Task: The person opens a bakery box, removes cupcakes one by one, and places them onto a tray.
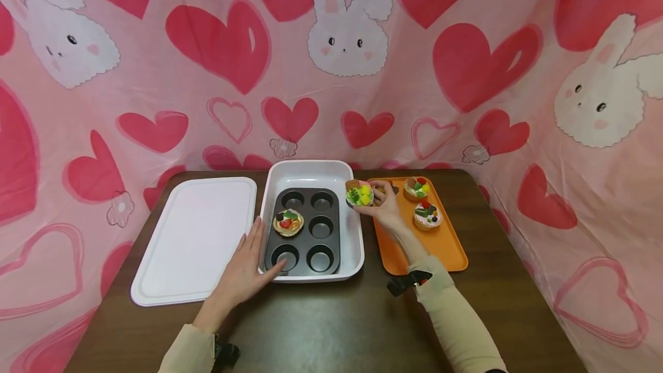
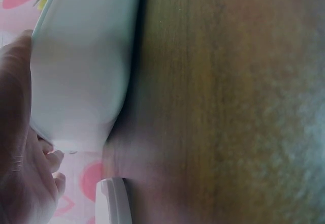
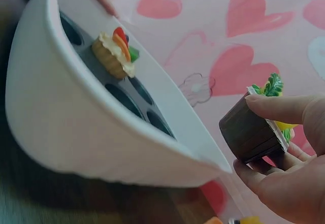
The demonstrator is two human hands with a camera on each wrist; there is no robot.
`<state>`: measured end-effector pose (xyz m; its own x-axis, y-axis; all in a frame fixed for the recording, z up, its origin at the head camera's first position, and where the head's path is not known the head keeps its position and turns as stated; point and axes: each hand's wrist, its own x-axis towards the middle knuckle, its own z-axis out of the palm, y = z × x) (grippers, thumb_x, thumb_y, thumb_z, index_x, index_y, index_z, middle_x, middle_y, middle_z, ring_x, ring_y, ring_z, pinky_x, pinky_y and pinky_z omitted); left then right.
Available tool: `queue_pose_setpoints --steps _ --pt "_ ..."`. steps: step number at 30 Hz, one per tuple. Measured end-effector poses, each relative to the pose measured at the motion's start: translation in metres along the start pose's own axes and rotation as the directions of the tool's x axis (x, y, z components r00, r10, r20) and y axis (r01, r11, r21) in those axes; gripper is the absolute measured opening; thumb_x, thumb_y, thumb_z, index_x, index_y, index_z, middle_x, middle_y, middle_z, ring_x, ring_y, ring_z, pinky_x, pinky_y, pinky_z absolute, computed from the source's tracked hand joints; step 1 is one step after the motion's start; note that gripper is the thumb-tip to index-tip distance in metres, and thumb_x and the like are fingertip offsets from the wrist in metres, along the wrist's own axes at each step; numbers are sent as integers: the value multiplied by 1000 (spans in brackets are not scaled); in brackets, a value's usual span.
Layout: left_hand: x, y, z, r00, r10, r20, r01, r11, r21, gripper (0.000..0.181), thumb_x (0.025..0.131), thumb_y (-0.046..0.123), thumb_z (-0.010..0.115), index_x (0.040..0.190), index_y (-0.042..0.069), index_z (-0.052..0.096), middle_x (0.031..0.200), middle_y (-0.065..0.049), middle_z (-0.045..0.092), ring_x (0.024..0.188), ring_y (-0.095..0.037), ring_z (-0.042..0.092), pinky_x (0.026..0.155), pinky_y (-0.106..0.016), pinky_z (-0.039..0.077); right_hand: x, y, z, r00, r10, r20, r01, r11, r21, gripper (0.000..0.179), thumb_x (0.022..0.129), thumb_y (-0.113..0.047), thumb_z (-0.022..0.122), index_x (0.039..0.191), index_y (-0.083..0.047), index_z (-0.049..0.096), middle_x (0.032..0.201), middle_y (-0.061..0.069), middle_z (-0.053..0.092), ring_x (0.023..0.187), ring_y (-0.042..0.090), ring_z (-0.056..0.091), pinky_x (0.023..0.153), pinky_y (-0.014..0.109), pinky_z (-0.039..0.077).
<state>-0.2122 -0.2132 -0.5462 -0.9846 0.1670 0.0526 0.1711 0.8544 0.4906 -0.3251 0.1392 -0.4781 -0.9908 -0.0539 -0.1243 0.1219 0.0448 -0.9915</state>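
Note:
My right hand [image 1: 384,205] grips a toy cupcake [image 1: 358,193] by its sides, above the right rim of a white basin [image 1: 357,246]. The right wrist view shows that cupcake's dark brown cup [image 3: 249,127], tilted, with green leaves and yellow fruit on top. My left hand [image 1: 243,266] lies along the basin's left rim, fingers straight and thumb reaching over the front edge. Inside the basin lies a dark grey muffin tin [image 1: 303,229]. One fruit-topped tart [image 1: 288,223] occupies its middle left cup; the other cups hold nothing.
An orange tray [image 1: 393,252] on the right carries a berry cupcake [image 1: 427,216], another fruit cupcake [image 1: 416,189] and one partly hidden behind my right hand. On the left a white lid [image 1: 194,240] lies flat on the brown table [image 1: 331,327]. Printed cloth hangs behind.

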Motion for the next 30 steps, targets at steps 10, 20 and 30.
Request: queue_pose_setpoints --steps 10,20,30 --pt "0 -1 0 1000 -4 0 4 1000 -1 119 95 64 73 178 8 8 187 -15 8 171 -44 23 139 -62 20 -8 8 -31 999 -9 -45 9 1000 7 71 94 15 75 150 -4 36 163 28 53 143 31 56 93 11 59" --pt "0 -1 1 1000 7 -6 -7 1000 -2 119 95 62 73 177 7 8 187 -15 8 170 -45 23 139 -63 20 -15 24 -52 995 10 -97 -13 999 -33 71 95 13 75 151 -2 35 166 30 50 145 32 53 89 6 53" --pt "0 0 0 1000 2 -1 -2 1000 -10 119 95 62 74 177 7 8 187 -15 9 172 -43 21 138 -63 20 -20 37 -62 994 15 -112 -25 996 -86 74 94 12 76 152 0 32 168 32 47 152 40 50 90 4 48"
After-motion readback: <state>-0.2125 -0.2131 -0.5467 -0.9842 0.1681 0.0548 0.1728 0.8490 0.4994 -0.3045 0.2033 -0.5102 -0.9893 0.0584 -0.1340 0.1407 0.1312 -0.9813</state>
